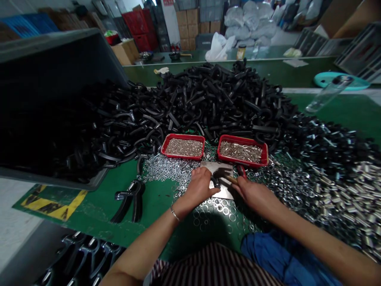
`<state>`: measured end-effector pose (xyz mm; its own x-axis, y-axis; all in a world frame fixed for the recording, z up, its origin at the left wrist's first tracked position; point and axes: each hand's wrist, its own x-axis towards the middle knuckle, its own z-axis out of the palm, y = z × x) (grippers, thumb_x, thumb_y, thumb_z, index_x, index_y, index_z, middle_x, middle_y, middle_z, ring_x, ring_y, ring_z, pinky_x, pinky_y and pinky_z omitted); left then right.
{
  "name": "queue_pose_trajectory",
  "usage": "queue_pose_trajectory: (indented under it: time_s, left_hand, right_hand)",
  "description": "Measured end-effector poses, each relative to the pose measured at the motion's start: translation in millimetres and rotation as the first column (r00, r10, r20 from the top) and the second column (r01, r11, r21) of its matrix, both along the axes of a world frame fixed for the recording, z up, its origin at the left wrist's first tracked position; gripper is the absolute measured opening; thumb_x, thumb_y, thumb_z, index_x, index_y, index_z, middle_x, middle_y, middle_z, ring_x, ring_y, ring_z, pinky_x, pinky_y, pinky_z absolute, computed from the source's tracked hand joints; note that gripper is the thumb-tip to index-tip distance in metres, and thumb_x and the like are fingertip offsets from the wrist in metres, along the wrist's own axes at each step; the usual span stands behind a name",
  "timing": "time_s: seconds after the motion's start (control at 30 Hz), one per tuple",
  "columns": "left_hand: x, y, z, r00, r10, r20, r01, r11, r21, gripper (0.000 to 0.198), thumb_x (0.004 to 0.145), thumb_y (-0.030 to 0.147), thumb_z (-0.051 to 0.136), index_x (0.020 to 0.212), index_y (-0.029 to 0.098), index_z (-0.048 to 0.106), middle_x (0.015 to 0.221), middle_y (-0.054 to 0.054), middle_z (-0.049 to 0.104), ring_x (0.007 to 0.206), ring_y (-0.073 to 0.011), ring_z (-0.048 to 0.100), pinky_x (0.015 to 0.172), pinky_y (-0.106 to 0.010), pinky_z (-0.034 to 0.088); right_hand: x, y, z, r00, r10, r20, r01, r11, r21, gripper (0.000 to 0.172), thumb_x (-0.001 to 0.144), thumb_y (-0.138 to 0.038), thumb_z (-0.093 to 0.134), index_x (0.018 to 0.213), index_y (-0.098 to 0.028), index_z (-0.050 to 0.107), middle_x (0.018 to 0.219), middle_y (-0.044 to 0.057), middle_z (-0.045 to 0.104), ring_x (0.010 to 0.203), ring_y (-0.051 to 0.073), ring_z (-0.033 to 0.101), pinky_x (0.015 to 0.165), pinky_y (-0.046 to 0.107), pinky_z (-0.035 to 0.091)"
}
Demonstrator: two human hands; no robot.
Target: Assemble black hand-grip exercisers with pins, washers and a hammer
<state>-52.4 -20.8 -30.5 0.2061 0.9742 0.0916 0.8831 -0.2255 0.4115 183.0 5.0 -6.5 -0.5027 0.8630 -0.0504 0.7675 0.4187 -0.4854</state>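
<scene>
Nearest, the left hand presses a small black part onto a metal plate on the green worktop, fingers closed on it. The right hand grips a hammer whose head rests over the plate. Loose washers lie around. Beyond stand two red trays of small metal pieces, then a large heap of black handles.

2 red trays, blk handle heap.
</scene>
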Motion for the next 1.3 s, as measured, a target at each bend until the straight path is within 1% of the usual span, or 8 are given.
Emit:
queue_pose_trajectory:
  time_s: [0.13, 0.3, 0.4, 0.57, 0.67, 0.8, 1.0, 1.3]
  left_hand:
    - [-3, 0, -1.2, 0.999, 0.007, 0.037, -0.006, 1.000, -0.007, 0.048, 0.072, 0.044, 0.081, 0.100, 0.015, 0.056, 0.105, -0.010, 0.056, 0.105, -0.0314, 0.054, 0.095, -0.051, 0.044]
    - [6, -13, 6.9, 0.924, 0.210, 0.319, -0.250, 0.964, 0.091, 0.046, 0.078, 0.040, 0.078, 0.107, 0.018, 0.051, 0.111, -0.010, 0.055, 0.107, -0.0264, 0.056, 0.096, -0.046, 0.048]
    - [22, -29, 12.3, 0.862, 0.231, 0.451, -0.353, 0.912, 0.207, 0.051, 0.080, 0.036, 0.078, 0.116, 0.019, 0.046, 0.121, -0.013, 0.052, 0.115, -0.0269, 0.055, 0.101, -0.046, 0.048]
    - [26, -36, 22.8, 0.949, -0.063, 0.308, 0.008, 0.985, 0.175, 0.051, 0.085, 0.041, 0.072, 0.125, 0.021, 0.048, 0.127, -0.014, 0.056, 0.121, -0.0283, 0.054, 0.105, -0.049, 0.045]
    - [2, 0, 36.7, 0.969, -0.050, 0.241, 0.010, 0.986, 0.165, 0.029, 0.095, 0.037, 0.058, 0.119, 0.021, 0.053, 0.120, -0.010, 0.062, 0.116, -0.0251, 0.056, 0.102, -0.048, 0.045]
    - [-27, 92, 54.5, 0.999, 0.044, 0.025, -0.048, 0.986, 0.158, 0.016, 0.097, 0.023, 0.051, 0.108, 0.019, 0.062, 0.112, -0.009, 0.066, 0.113, -0.0250, 0.058, 0.103, -0.045, 0.043]
    - [-9, 212, 46.4, 0.922, 0.346, -0.174, -0.368, 0.923, -0.116, 0.027, 0.092, 0.019, 0.054, 0.116, 0.007, 0.058, 0.122, -0.025, 0.061, 0.120, -0.0308, 0.059, 0.101, -0.041, 0.044]
    - [8, 259, 26.4, 0.835, 0.547, 0.053, -0.486, 0.780, -0.394, 0.069, 0.064, 0.001, 0.077, 0.126, 0.000, 0.047, 0.128, -0.035, 0.054, 0.126, -0.0433, 0.054, 0.100, -0.052, 0.046]
  right_hand:
    - [13, 14, -19.5, 0.997, 0.002, -0.077, -0.015, 0.985, -0.174, 0.036, 0.100, -0.049, 0.041, 0.110, -0.019, 0.059, 0.085, 0.010, 0.071, 0.076, 0.025, 0.067, 0.069, 0.035, 0.048]
    - [2, 6, 3.3, 0.936, -0.089, -0.341, 0.147, 0.978, 0.149, 0.030, 0.097, -0.041, 0.051, 0.112, -0.020, 0.066, 0.116, 0.014, 0.066, 0.114, 0.032, 0.055, 0.102, 0.049, 0.038]
    - [-28, -8, 5.4, 0.788, -0.184, -0.588, 0.087, 0.978, -0.188, 0.028, 0.097, -0.044, 0.053, 0.098, -0.024, 0.072, 0.099, 0.008, 0.069, 0.099, 0.026, 0.060, 0.094, 0.043, 0.044]
    - [-57, -13, -27.0, 0.340, -0.618, -0.709, -0.054, 0.740, -0.671, 0.033, 0.087, -0.055, 0.065, 0.091, -0.022, 0.071, 0.086, 0.002, 0.068, 0.075, 0.018, 0.059, 0.071, 0.031, 0.049]
    - [-48, -7, -41.0, 0.289, -0.625, -0.725, -0.037, 0.750, -0.661, 0.034, 0.086, -0.055, 0.067, 0.093, -0.022, 0.072, 0.090, 0.003, 0.068, 0.075, 0.016, 0.059, 0.070, 0.028, 0.049]
    - [-33, 0, -43.7, 0.287, -0.583, -0.760, -0.016, 0.790, -0.612, 0.031, 0.090, -0.052, 0.063, 0.097, -0.023, 0.072, 0.101, 0.004, 0.067, 0.085, 0.017, 0.059, 0.071, 0.027, 0.049]
    - [-28, 1, -38.5, 0.317, -0.584, -0.747, 0.000, 0.788, -0.616, 0.030, 0.089, -0.051, 0.065, 0.097, -0.023, 0.069, 0.097, 0.003, 0.067, 0.077, 0.015, 0.058, 0.058, 0.023, 0.045]
    - [-40, 0, -47.3, 0.328, -0.673, -0.663, -0.036, 0.692, -0.721, 0.040, 0.082, -0.058, 0.069, 0.086, -0.020, 0.060, 0.073, -0.003, 0.057, 0.058, 0.010, 0.051, 0.047, 0.018, 0.036]
